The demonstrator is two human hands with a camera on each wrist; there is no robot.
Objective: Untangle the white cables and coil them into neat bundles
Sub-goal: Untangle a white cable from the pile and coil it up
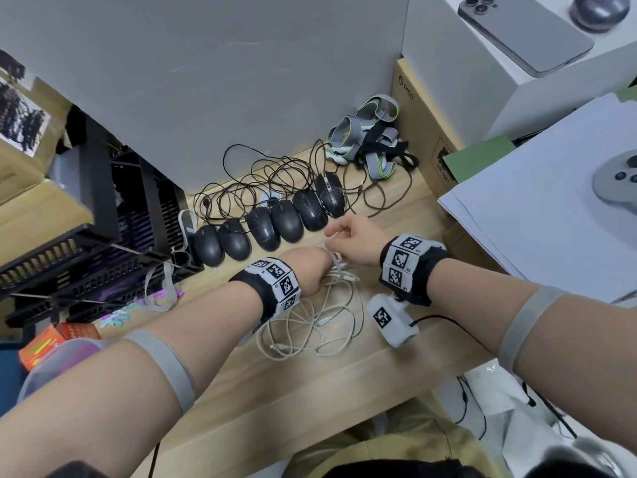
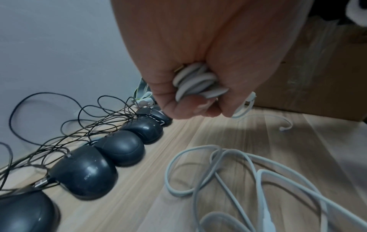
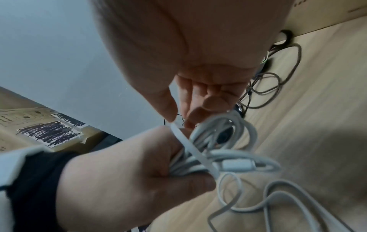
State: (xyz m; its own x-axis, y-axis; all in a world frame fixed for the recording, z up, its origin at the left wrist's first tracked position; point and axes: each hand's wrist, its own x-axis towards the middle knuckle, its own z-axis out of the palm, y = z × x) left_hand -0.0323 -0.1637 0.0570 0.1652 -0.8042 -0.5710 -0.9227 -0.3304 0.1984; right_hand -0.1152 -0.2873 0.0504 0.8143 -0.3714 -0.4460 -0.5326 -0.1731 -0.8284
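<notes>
We are midway through coiling: our left hand (image 1: 312, 270) fists around several gathered loops of the white cables (image 1: 310, 326), while our right hand (image 1: 355, 238), at its two o'clock, pinches a flat strand (image 3: 186, 142) between thumb and forefinger. The remaining tangle lies on the wooden desk (image 1: 379, 367) at six o'clock of the fist. Next, we judge, comes winding that strand around the bundle, keeping tension.

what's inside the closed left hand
The left hand grips several folded loops of white cable, their bends poking out of the fist. How many loops, and whether a plug is in there, is hidden by the fingers.
</notes>
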